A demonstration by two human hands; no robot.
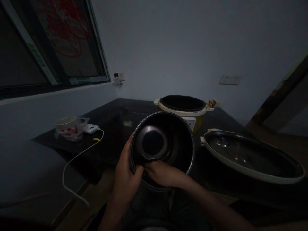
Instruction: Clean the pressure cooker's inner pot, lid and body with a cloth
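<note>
1. One bowl (68, 125) in a clear bag, at the left of the desk (103, 112); set aside, we judge, to leave the middle free.
2. One white device (90, 128) beside it, its cable (81, 153) looping over the desk's edge, apart from the forearms.
3. One left hand (126, 173), fingers clamped on the black pot's side, thumb at the rim; we read this as a steadying hold.
4. One black pot (174, 146), held off the desk at its near edge, mouth tipped towards us, presumably so that the inside is easy to reach.
5. One right hand (163, 173), reaching over the near rim into the pot; the light is dim, and we cannot tell whether its fingers close on anything.
6. One open cooker (193, 113), standing behind the pot, which hides part of its front from us.
7. One large lid (252, 157), right of the pot and apart from it, taking up that side.
</note>
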